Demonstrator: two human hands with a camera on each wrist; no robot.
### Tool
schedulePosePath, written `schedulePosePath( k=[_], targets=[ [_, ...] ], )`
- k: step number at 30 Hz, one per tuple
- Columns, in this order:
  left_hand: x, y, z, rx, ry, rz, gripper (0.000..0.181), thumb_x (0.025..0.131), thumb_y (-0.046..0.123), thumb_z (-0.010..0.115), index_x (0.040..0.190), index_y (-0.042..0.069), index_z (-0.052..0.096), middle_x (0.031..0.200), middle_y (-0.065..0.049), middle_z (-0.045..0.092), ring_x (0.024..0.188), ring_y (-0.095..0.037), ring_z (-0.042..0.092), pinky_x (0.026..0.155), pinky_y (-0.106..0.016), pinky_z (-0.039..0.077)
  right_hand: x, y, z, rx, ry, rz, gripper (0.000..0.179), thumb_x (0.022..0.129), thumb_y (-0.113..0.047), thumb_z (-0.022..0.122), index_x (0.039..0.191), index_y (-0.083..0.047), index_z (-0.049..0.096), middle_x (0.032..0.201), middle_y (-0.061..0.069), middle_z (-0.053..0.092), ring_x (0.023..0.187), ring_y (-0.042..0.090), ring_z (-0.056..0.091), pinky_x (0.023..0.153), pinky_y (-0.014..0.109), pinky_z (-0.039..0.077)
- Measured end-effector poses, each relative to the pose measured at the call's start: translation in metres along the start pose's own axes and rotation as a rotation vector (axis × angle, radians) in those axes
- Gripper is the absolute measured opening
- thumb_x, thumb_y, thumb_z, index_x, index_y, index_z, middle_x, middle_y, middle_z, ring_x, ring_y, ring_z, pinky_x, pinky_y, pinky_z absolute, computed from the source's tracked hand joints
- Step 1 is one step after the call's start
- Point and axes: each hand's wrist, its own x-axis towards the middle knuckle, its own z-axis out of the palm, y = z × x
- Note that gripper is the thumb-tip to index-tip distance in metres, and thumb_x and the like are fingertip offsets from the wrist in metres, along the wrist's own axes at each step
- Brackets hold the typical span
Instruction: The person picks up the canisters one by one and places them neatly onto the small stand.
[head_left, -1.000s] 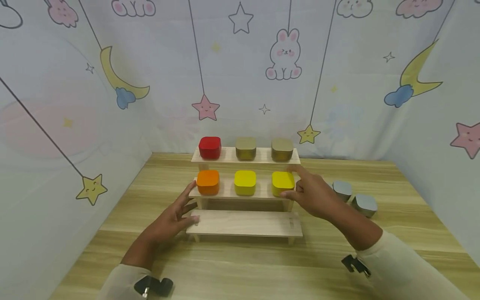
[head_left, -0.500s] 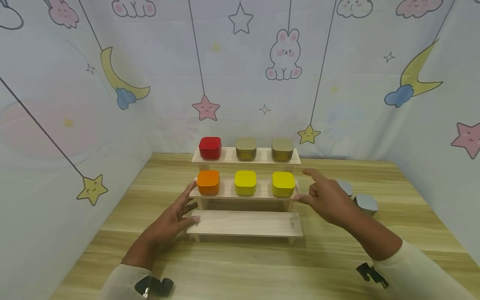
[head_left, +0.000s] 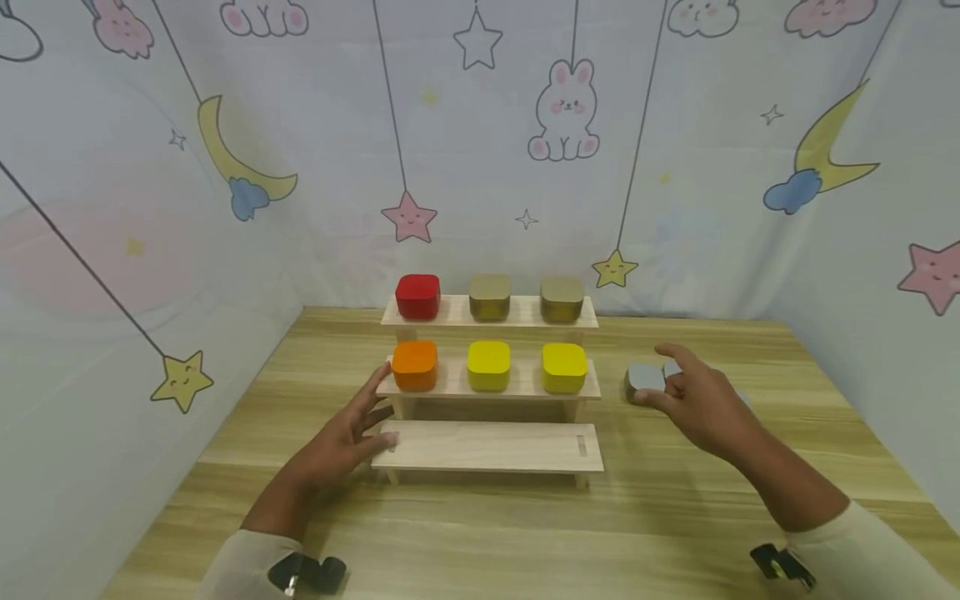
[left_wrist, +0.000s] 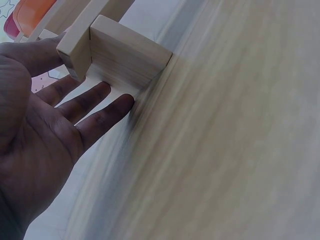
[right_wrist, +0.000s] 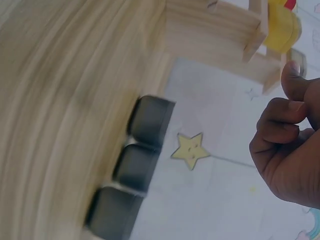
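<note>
A three-step wooden rack (head_left: 487, 450) stands on the table. Its top step carries a red block (head_left: 418, 297) and two olive, translucent-looking blocks (head_left: 490, 297). On the middle step are an orange block (head_left: 415, 365) and two yellow blocks (head_left: 564, 367). My left hand (head_left: 337, 446) rests against the rack's left end, thumb on the bottom step, other fingers extended along the side. To the right of the rack, my right hand (head_left: 701, 408) hovers above grey blocks (head_left: 643, 382), thumb and index apart, other fingers curled, holding nothing. It partly hides these blocks.
In the right wrist view, three grey blocks (right_wrist: 135, 167) sit in a row on the table. The wood-grain table (head_left: 480, 542) is bounded by white printed cloth walls (head_left: 480, 167). The bottom step bears no block.
My right hand has let go of the right yellow block on the middle step and moved right, over the grey blocks. The left hand stays at the rack's left end.
</note>
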Motion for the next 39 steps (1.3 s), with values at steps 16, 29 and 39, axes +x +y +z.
schedulePosePath(
  k=[16, 29, 39],
  targets=[
    [-0.001, -0.002, 0.000, -0.008, -0.002, 0.024, 0.109, 0.102, 0.012, 0.077, 0.175, 0.045, 0.003, 0.187, -0.004, 0.004, 0.160, -0.054, 0.038, 0.123, -0.068, 0.042, 0.013, 0.082, -0.018, 0.016, -0.065, 0.113, 0.092, 0.110, -0.048, 0.064, 0.168, 0.010, 0.022, 0.122, 0.037, 0.072, 0.107, 0.045, 0.071, 0.080, 0.047, 0.059],
    [-0.001, -0.001, 0.000, -0.014, -0.004, 0.037, 0.110, 0.102, 0.011, 0.077, 0.177, 0.038, 0.002, 0.187, -0.004, 0.004, 0.160, -0.055, 0.038, 0.123, -0.069, 0.041, 0.004, 0.115, -0.031, 0.020, -0.090, 0.153, 0.086, 0.110, -0.044, 0.066, 0.166, 0.009, 0.028, 0.147, 0.050, 0.050, 0.131, 0.064, 0.058, 0.084, 0.055, 0.064],
    [-0.001, -0.002, 0.000, -0.018, -0.003, 0.017, 0.109, 0.102, 0.014, 0.077, 0.176, 0.044, 0.003, 0.187, -0.002, 0.003, 0.161, -0.054, 0.036, 0.122, -0.067, 0.044, -0.001, 0.141, -0.034, 0.028, -0.091, 0.162, 0.096, 0.105, -0.048, 0.072, 0.168, 0.008, 0.025, 0.152, 0.047, 0.048, 0.118, 0.052, 0.069, 0.082, 0.053, 0.063]
  ],
)
